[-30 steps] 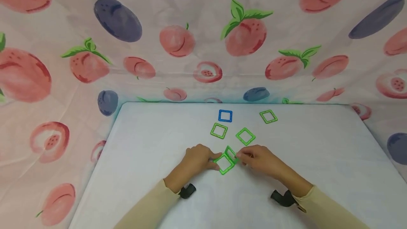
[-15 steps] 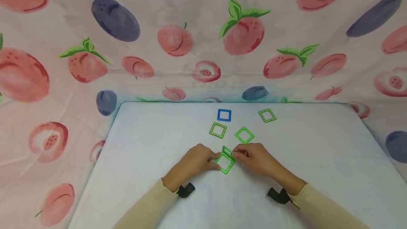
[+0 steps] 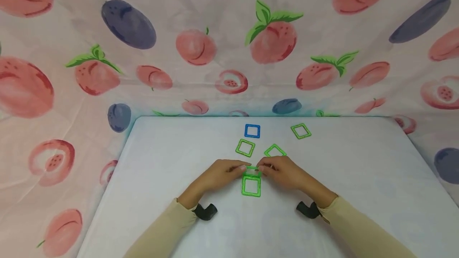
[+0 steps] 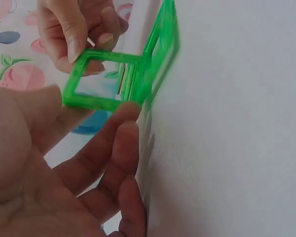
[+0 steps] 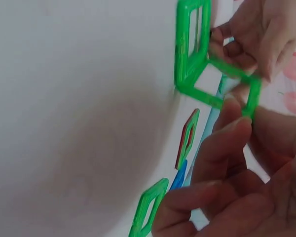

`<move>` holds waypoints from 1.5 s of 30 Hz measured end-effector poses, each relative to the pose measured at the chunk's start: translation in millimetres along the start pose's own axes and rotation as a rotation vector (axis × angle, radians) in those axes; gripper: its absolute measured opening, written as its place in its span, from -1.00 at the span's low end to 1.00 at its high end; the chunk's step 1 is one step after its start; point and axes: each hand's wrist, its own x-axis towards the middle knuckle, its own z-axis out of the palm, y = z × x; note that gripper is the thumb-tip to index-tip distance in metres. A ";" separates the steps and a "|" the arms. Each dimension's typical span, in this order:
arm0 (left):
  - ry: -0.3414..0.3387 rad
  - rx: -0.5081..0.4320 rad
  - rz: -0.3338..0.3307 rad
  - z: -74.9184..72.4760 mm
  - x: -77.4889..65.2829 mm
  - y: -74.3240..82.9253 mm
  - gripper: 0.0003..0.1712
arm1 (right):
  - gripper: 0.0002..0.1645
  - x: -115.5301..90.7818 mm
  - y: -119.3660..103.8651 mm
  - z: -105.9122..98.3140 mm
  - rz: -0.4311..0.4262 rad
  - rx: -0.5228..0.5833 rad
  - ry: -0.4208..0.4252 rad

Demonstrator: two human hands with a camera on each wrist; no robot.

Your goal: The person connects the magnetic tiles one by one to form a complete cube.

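Note:
Two green square magnetic tiles meet along one edge. The nearer tile [image 3: 251, 195] lies flat on the white table, squarely facing the person. The other tile [image 3: 252, 168] is raised from its far edge, with its frame also visible in the left wrist view as a raised tile [image 4: 96, 102]. My left hand [image 3: 224, 173] pinches the raised tile's left side between thumb and fingers. On the opposite side, my right hand [image 3: 283, 171] pinches it near the upper corner. Fingertips cover parts of the raised frame.
Beyond the hands lie a yellow-green tile [image 3: 245, 147], a blue tile [image 3: 252, 131] and another green tile [image 3: 301, 131] at the right. One more green tile [image 3: 275, 146] is partly covered by the right hand. A fruit-print cloth [image 3: 201, 75] hangs behind the table.
The joined tiles have turned to sit square to the person. My left hand has moved from the flat tile to the raised one, and my right hand has shifted slightly left.

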 end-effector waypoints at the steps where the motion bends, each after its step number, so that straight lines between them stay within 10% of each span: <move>1: -0.016 -0.015 -0.002 -0.2 0.1 0.3 -0.61 | -0.79 1.6 0.6 -1.1 -0.011 0.005 -0.009; 10: -0.104 -0.036 -0.018 -2.6 1.7 0.9 -0.65 | -0.79 9.4 7.8 -10.2 -0.008 -0.008 -0.016; 19: -0.120 -0.032 0.001 -2.8 0.4 -3.0 -0.67 | -0.76 6.0 31.9 -45.3 0.014 -0.258 0.101; 32: -0.114 -0.044 -0.012 -0.7 -0.3 -7.0 -0.70 | -0.88 19.1 48.7 -40.6 0.115 -0.429 -0.081; 40: -0.115 -0.049 0.004 -0.2 -0.7 -5.9 -0.71 | -0.84 11.3 44.3 -27.9 0.119 -0.405 -0.126; 45: -0.113 -0.046 -0.009 -1.7 -1.1 -6.2 -0.71 | -0.82 3.8 40.3 -24.8 0.053 -0.205 -0.112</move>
